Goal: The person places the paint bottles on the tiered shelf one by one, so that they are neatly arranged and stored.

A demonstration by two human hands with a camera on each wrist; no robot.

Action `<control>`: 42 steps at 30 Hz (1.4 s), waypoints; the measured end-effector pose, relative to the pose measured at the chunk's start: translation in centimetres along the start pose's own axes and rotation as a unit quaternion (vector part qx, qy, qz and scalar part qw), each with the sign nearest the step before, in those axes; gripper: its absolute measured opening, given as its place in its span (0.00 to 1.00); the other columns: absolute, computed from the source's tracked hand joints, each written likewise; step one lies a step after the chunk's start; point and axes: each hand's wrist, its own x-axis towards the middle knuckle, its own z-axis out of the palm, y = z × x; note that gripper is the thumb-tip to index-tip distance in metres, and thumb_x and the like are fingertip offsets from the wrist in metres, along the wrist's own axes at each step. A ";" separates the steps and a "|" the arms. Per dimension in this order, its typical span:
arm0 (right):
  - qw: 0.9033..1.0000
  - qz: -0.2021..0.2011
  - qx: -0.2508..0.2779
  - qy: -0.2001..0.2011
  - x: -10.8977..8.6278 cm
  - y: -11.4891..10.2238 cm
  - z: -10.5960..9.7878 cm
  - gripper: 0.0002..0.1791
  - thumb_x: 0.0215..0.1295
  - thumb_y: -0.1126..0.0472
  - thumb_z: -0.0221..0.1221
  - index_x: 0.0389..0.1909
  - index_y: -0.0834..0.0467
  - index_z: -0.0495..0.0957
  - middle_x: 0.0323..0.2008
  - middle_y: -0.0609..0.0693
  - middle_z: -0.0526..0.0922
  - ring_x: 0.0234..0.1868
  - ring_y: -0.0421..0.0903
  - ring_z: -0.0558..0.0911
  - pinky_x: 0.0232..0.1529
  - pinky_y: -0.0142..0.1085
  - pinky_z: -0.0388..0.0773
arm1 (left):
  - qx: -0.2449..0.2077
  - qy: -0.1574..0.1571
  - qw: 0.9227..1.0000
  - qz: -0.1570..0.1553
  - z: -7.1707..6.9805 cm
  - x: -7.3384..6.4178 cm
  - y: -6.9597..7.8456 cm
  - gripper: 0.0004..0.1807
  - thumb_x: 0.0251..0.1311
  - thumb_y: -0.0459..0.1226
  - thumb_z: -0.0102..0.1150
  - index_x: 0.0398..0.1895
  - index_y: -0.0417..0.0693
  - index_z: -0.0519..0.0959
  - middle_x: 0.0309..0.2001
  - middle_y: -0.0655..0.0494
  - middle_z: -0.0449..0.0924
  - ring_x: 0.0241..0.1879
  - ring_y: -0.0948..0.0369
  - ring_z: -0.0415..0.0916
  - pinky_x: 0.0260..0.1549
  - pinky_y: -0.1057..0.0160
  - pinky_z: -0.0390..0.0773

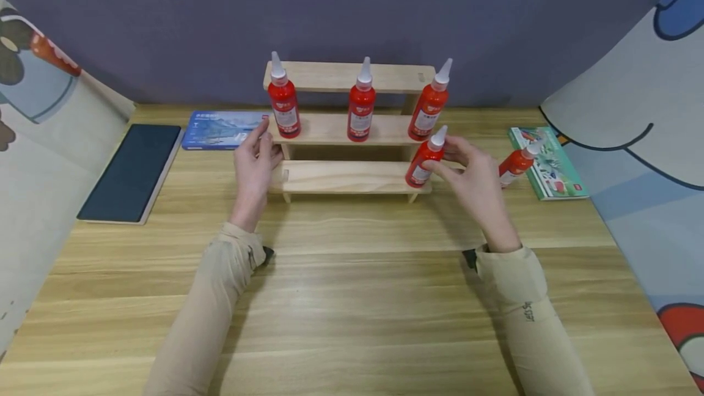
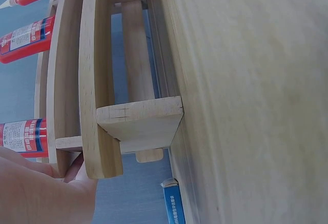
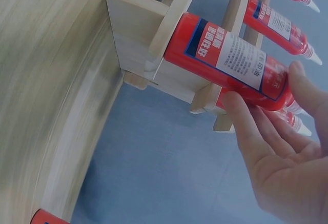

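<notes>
A three-step wooden rack (image 1: pixel 346 177) stands against the back wall. Its left end is held by my left hand (image 1: pixel 255 161), the fingers around the edge of the middle step; part of that grip is hidden in the left wrist view. At the right end of the lowest step, my right hand (image 1: pixel 475 185) pinches a red ink bottle (image 1: pixel 420 167) between thumb and fingers. The bottle leans slightly right, its white nozzle up. Three similar bottles stand on the middle step: a left bottle (image 1: pixel 286 109), a centre bottle (image 1: pixel 361 112) and a right bottle (image 1: pixel 429 112).
Another red bottle (image 1: pixel 516 167) is on the table right of my right hand, partly hidden. Beside it lies a green illustrated book (image 1: pixel 555 164). To the left are a blue flat box (image 1: pixel 220 130) and a dark-covered tablet or notebook (image 1: pixel 132 173). Wall panels border the table.
</notes>
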 end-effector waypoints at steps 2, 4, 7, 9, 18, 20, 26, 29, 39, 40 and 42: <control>1.000 -0.001 -0.001 0.000 0.0 0.1 0.0 0.29 0.68 0.63 0.74 0.67 0.66 0.79 0.58 0.63 0.86 0.57 0.57 0.86 0.55 0.52 0.87 | -0.004 -0.001 1.000 0.002 0.0 0.0 0.0 0.26 0.87 0.36 0.42 0.83 0.43 0.63 0.72 0.35 0.73 0.68 0.47 0.76 0.65 0.59 0.81; 1.000 -0.002 -0.002 0.000 0.0 0.2 -0.1 0.30 0.68 0.63 0.74 0.68 0.66 0.79 0.58 0.63 0.86 0.58 0.57 0.86 0.55 0.52 0.87 | -0.006 -0.002 1.000 0.002 0.0 0.0 0.0 0.26 0.87 0.37 0.42 0.83 0.43 0.63 0.72 0.35 0.73 0.68 0.47 0.76 0.65 0.59 0.81; 1.000 -0.006 0.000 0.001 0.0 0.3 -0.2 0.30 0.68 0.64 0.74 0.68 0.66 0.78 0.58 0.63 0.86 0.58 0.57 0.86 0.55 0.51 0.87 | -0.007 -0.003 1.000 0.002 0.0 -0.1 0.0 0.26 0.87 0.37 0.42 0.83 0.43 0.63 0.72 0.35 0.73 0.68 0.47 0.76 0.65 0.58 0.81; 1.000 -0.007 0.003 0.003 0.0 0.3 -0.3 0.31 0.67 0.63 0.75 0.69 0.66 0.78 0.58 0.62 0.86 0.58 0.56 0.86 0.55 0.49 0.87 | -0.006 -0.003 1.000 0.002 0.0 -0.1 0.0 0.26 0.87 0.37 0.41 0.83 0.43 0.63 0.70 0.35 0.74 0.68 0.47 0.76 0.65 0.58 0.81; 0.999 -0.018 0.028 0.033 -0.3 0.6 -1.5 0.28 0.69 0.64 0.73 0.68 0.64 0.80 0.61 0.60 0.86 0.59 0.56 0.86 0.52 0.26 0.86 | -0.003 0.001 1.000 -0.001 -0.1 -0.1 0.1 0.26 0.87 0.37 0.42 0.83 0.46 0.64 0.58 0.41 0.77 0.66 0.48 0.78 0.65 0.58 0.82; 0.999 -0.017 0.022 0.043 -0.3 0.7 -1.8 0.27 0.69 0.64 0.74 0.67 0.63 0.81 0.60 0.59 0.86 0.58 0.55 0.86 0.51 0.24 0.85 | -0.003 -0.002 1.000 0.001 -0.1 -0.1 0.0 0.26 0.87 0.38 0.42 0.83 0.45 0.63 0.60 0.39 0.77 0.66 0.48 0.78 0.65 0.58 0.81; 0.998 -0.016 0.017 0.060 -0.5 1.5 -3.0 0.27 0.69 0.66 0.73 0.67 0.64 0.81 0.60 0.60 0.86 0.58 0.54 0.86 0.50 0.21 0.84 | -0.001 -0.007 1.000 0.004 -0.1 -0.2 0.1 0.26 0.87 0.38 0.41 0.83 0.45 0.63 0.68 0.33 0.75 0.68 0.47 0.77 0.65 0.57 0.81; 0.998 -0.014 0.014 0.065 -0.6 1.6 -3.5 0.27 0.69 0.67 0.73 0.67 0.64 0.80 0.60 0.60 0.86 0.58 0.53 0.86 0.50 0.20 0.83 | -0.003 -0.007 1.000 0.004 -0.1 -0.2 0.1 0.26 0.87 0.38 0.41 0.83 0.45 0.63 0.65 0.33 0.75 0.67 0.47 0.77 0.65 0.57 0.81; 0.996 0.012 -0.014 0.092 -1.2 2.2 -5.3 0.27 0.70 0.62 0.73 0.68 0.61 0.80 0.62 0.58 0.85 0.58 0.39 0.86 0.52 0.21 0.82 | 0.000 -0.002 1.000 0.005 0.1 -0.2 0.1 0.26 0.87 0.38 0.42 0.83 0.46 0.64 0.52 0.48 0.77 0.65 0.48 0.78 0.65 0.57 0.82; 0.996 0.014 -0.010 0.093 -1.2 2.3 -5.5 0.28 0.70 0.62 0.73 0.69 0.61 0.80 0.62 0.58 0.85 0.57 0.38 0.86 0.53 0.22 0.82 | 0.000 -0.002 1.000 0.005 0.1 -0.1 0.1 0.26 0.87 0.38 0.42 0.83 0.46 0.64 0.51 0.49 0.77 0.65 0.48 0.78 0.65 0.57 0.82; 0.995 0.019 -0.005 0.095 -1.3 2.6 -6.0 0.28 0.70 0.62 0.73 0.69 0.61 0.79 0.62 0.58 0.85 0.57 0.36 0.85 0.53 0.20 0.82 | -0.001 -0.002 1.000 0.004 0.1 -0.1 0.1 0.26 0.87 0.38 0.42 0.83 0.47 0.65 0.51 0.50 0.77 0.65 0.49 0.78 0.65 0.57 0.82</control>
